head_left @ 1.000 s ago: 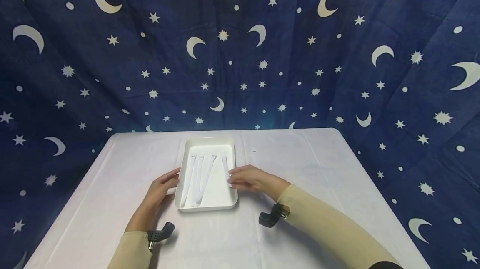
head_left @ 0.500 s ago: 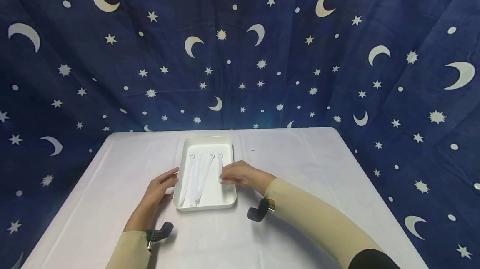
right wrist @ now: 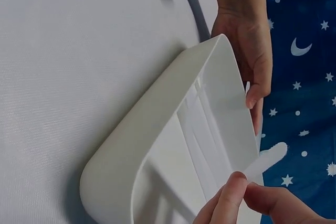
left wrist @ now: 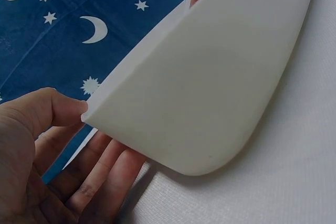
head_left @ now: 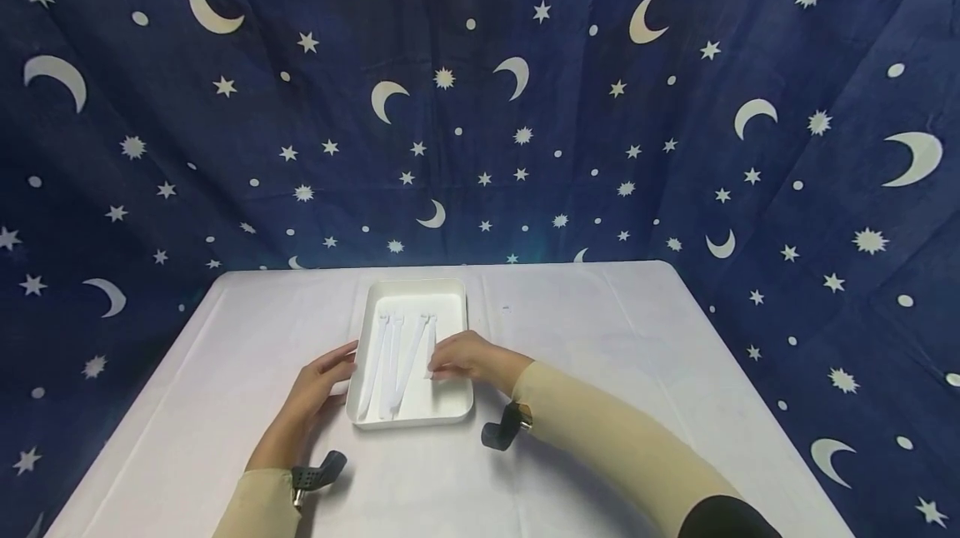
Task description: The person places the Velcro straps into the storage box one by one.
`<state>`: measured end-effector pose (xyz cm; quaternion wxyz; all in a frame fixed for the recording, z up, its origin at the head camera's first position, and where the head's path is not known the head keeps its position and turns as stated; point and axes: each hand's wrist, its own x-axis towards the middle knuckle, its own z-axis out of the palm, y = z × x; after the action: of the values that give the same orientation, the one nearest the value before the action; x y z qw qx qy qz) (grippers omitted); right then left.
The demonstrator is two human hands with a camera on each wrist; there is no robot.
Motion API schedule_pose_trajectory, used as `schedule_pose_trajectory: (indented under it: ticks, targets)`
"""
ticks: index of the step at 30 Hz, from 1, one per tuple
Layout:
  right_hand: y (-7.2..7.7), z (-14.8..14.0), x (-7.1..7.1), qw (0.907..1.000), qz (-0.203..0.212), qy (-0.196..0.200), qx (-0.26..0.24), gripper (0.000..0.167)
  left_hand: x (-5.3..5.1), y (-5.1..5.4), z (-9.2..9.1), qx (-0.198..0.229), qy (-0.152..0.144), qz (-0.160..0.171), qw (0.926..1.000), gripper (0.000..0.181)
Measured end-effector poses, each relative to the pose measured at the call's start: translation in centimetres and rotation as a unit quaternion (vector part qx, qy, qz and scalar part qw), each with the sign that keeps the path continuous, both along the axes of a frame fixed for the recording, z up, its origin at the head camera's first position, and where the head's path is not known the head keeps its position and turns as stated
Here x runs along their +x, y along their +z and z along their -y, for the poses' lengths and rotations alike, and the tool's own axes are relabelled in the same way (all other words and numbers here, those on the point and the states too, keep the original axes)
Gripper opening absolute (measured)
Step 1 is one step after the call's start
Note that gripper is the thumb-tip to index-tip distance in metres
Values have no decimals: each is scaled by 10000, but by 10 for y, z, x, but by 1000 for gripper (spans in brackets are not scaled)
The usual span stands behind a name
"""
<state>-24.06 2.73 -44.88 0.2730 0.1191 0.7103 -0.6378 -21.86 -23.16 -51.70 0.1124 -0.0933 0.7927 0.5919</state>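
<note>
A shallow white tray [head_left: 450, 405] sits on the table, left of centre in the head view. My left hand [head_left: 315, 378] holds its left side; in the left wrist view the thumb lies at the rim and the fingers against the outer wall. My right hand [head_left: 474, 357] reaches over the tray's right side and pinches a slim white strap [right wrist: 270, 159] like a cable tie, whose rounded end sticks up past the fingertips in the right wrist view. Several similar white straps [head_left: 392, 363] lie lengthwise in the tray, just left of the held one.
A white cloth [head_left: 600, 438] covers the table, with a small dark mark [head_left: 506, 307] right of the tray. Behind hangs a dark blue curtain [head_left: 480, 130] with moons and stars. Each wrist carries a black camera mount [head_left: 501, 430].
My right hand has moved left over the tray, carrying the strap from beside the right wall to next to the other straps. My left hand has kept its place on the tray.
</note>
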Motion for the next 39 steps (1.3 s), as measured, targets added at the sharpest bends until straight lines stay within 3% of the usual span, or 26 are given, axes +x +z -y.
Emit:
schedule_pose_trajectory:
  ticks: [6, 19, 39]
  targets:
    - [-6, 6, 0, 9996, 109, 214, 137, 49, 4, -2, 0, -179, -9, 49, 9998, 57]
    - [-10, 17, -2, 9997, 96, 207, -59, 48, -1, 1, -1, 0, -11, -48, 10000, 57]
    - [-14, 20, 0, 9992, -54, 334, 215, 50, 2, 3, 0, -26, 16, -11, 10000, 58]
